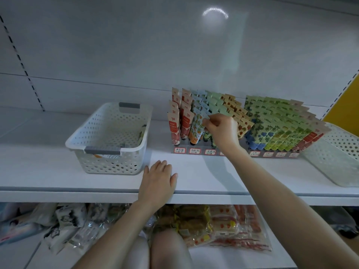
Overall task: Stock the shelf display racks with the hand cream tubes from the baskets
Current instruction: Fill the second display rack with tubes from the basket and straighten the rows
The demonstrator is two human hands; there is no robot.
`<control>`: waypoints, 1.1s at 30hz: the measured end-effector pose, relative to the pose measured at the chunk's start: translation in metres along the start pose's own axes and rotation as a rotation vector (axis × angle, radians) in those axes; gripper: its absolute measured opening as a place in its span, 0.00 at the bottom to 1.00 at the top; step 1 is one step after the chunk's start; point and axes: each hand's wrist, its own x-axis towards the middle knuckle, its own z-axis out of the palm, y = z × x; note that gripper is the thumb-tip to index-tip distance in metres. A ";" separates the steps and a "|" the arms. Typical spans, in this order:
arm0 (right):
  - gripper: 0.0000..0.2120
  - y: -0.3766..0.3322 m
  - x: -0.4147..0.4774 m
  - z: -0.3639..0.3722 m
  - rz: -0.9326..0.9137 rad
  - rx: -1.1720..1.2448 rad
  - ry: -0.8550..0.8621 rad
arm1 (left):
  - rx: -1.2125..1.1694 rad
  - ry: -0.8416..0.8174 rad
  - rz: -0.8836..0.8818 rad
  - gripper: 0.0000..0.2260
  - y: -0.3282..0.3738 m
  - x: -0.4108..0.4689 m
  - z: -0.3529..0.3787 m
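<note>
Tube (pixel 205 115), pale blue, pinched by right hand (pixel 223 132).

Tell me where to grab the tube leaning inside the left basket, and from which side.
Probably pinch the upper end of the tube from above, through the open top of the basket: it leans on the right wall, and the walls block any side approach.

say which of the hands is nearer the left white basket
Left. The left hand lies flat on the shelf edge, just right of the white basket; the right hand is farther right, pinching a hand cream tube in the display rack.
</note>
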 end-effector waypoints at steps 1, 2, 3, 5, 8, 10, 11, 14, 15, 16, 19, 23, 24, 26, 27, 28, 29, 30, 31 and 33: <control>0.12 0.001 0.001 0.002 -0.008 -0.005 0.000 | 0.006 -0.002 -0.004 0.16 0.000 0.000 0.000; 0.13 0.002 0.001 0.003 -0.009 -0.009 -0.003 | 0.013 -0.005 -0.007 0.16 0.000 0.000 0.000; 0.13 0.003 0.002 0.004 -0.013 -0.015 -0.006 | 0.019 -0.009 -0.009 0.17 0.000 0.000 0.000; 0.13 0.005 0.004 0.008 -0.011 -0.032 -0.019 | 0.030 -0.006 -0.011 0.17 0.000 0.000 0.002; 0.14 0.009 0.005 0.012 0.002 -0.082 -0.064 | 0.034 0.000 -0.011 0.18 -0.001 0.000 0.003; 0.13 0.009 0.006 0.013 0.012 -0.100 -0.079 | 0.037 -0.002 -0.009 0.18 0.000 0.000 0.003; 0.13 0.009 0.007 0.014 0.014 -0.101 -0.083 | 0.035 -0.004 -0.008 0.18 0.000 0.000 0.002; 0.13 0.009 0.008 0.017 0.001 -0.102 -0.077 | 0.032 -0.007 -0.009 0.18 0.000 0.000 0.003; 0.13 0.009 0.007 0.017 -0.008 -0.108 -0.075 | 0.034 -0.008 -0.009 0.19 0.000 0.000 0.003; 0.13 0.009 0.007 0.017 -0.017 -0.114 -0.076 | 0.035 -0.008 -0.010 0.19 0.000 0.000 0.003; 0.13 0.007 0.005 0.015 -0.028 -0.123 -0.091 | 0.034 -0.014 -0.008 0.19 0.000 0.000 0.003; 0.13 0.004 0.003 0.014 -0.026 -0.122 -0.100 | 0.036 -0.014 -0.011 0.19 -0.001 0.000 0.004; 0.13 0.004 0.002 0.014 -0.030 -0.122 -0.099 | 0.036 -0.011 -0.012 0.19 -0.001 0.000 0.004; 0.11 0.004 0.002 0.014 -0.043 -0.125 -0.095 | 0.042 -0.009 -0.013 0.19 -0.001 0.000 0.004; 0.11 0.004 0.001 0.014 -0.048 -0.129 -0.095 | 0.041 -0.011 -0.014 0.18 -0.001 0.000 0.003; 0.11 0.004 0.001 0.013 -0.051 -0.133 -0.098 | 0.039 -0.014 -0.014 0.18 -0.001 0.000 0.003; 0.11 0.003 0.001 0.013 -0.052 -0.138 -0.104 | 0.037 -0.017 -0.014 0.18 -0.001 0.000 0.003; 0.11 0.003 0.001 0.013 -0.051 -0.143 -0.109 | 0.036 -0.019 -0.012 0.18 -0.001 0.000 0.003; 0.11 0.003 0.001 0.013 -0.046 -0.144 -0.112 | 0.032 -0.022 -0.013 0.19 -0.001 0.000 0.003; 0.11 0.005 0.002 0.013 -0.037 -0.145 -0.111 | 0.018 -0.033 -0.019 0.19 0.000 0.000 0.003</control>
